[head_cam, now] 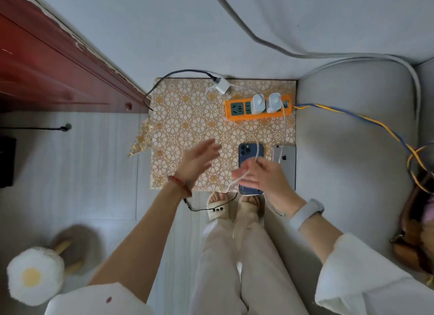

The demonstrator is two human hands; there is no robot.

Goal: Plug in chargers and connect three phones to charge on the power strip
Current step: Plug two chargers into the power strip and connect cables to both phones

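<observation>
An orange power strip [239, 114] lies at the far right of a small table with a gold floral cover [183, 117]. Two white chargers [266, 102] are plugged into it side by side. A third white charger [222, 85] lies loose behind the strip with a black cable in it. A blue phone [249, 150] and a silver phone [287, 159] lie face down near the front edge. My right hand [260, 176] hovers over the blue phone, shut on a white cable [258, 148]. My left hand [197, 159] hangs open above the table, holding nothing.
A grey sofa [352, 136] stands right of the table, with a blue and yellow cord [366, 121] running across it. A red wooden door [47, 63] is at the left. A black cable end [206, 208] hangs by my sandalled feet. A fluffy egg-shaped stool [35, 274] sits bottom left.
</observation>
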